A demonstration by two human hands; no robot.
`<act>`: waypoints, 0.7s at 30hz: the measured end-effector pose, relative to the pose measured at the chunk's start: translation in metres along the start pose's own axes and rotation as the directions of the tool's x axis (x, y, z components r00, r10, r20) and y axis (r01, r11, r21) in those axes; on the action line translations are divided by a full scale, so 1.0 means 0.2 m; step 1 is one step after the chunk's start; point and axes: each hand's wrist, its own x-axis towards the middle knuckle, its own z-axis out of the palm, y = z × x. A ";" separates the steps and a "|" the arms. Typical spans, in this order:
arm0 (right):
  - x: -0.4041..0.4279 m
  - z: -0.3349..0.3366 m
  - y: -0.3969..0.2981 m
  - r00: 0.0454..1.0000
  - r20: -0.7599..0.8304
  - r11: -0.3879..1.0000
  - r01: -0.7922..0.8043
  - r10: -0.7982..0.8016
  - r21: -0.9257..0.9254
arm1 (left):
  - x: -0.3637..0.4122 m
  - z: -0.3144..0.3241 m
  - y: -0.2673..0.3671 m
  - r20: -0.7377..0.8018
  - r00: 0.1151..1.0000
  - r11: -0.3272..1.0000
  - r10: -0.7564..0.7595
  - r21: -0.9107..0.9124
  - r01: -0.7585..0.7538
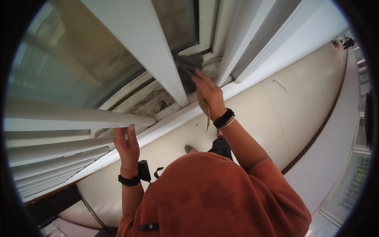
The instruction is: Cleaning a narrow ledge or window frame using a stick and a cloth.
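My left hand (126,146) grips the underside of a white window bar (88,117), its thumb against the bar and its fingers partly hidden behind it. My right hand (209,94) reaches in between two white bars. It holds a thin brownish strip (207,117), whose tail hangs below the palm; its material cannot be made out. Just past my right fingertips, a dark grey cloth (189,66) lies bunched on a dirty window sill (142,102). Another white bar (148,41) rises just left of the cloth.
Window glass (74,65) stands behind the bars. A white ledge (177,123) runs along their foot. On the pale tiled floor (251,118) lies a small white strip (280,85). A low wall (322,166) with windows curves along the right, and a dark figure (348,43) is far off.
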 end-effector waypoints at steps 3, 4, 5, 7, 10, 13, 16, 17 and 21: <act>-0.07 -0.01 0.01 0.994 -0.014 0.976 -0.112 0.112 -0.185 | -0.01 0.00 0.00 -0.008 1.000 1.000 0.015 -0.022 -0.015; -0.06 -0.01 0.01 0.985 -0.009 0.963 -0.168 0.169 -0.210 | -0.01 0.00 0.00 -0.011 1.000 1.000 0.009 -0.025 -0.009; -0.06 -0.01 0.00 0.974 -0.006 0.946 -0.222 0.226 -0.235 | -0.01 0.00 0.01 -0.010 1.000 0.999 0.008 -0.039 -0.009; -0.06 0.02 0.01 0.976 0.013 0.939 -0.204 0.215 -0.276 | 0.01 0.01 0.00 -0.012 1.000 0.998 0.014 -0.058 -0.014; 0.01 0.06 -0.02 0.980 -0.009 0.877 -0.181 0.198 -0.444 | 0.00 0.00 -0.02 -0.009 1.000 0.997 0.020 -0.074 -0.021; 0.11 0.05 -0.03 0.912 0.181 0.777 -0.194 0.367 -0.599 | 0.00 0.00 -0.01 0.004 1.000 0.995 -0.022 -0.099 0.022; 0.12 0.08 -0.02 0.921 0.198 0.741 -0.128 0.335 -0.659 | 0.00 -0.01 -0.01 0.001 1.000 0.995 -0.017 -0.100 0.017; 0.12 0.07 -0.04 0.923 0.199 0.740 -0.122 0.330 -0.662 | 0.01 0.00 -0.01 0.011 1.000 0.993 0.002 -0.122 0.000; -0.14 0.11 -0.13 0.877 0.356 0.779 -0.032 0.322 -0.627 | 0.02 -0.01 0.00 0.027 0.999 0.993 0.018 -0.117 -0.014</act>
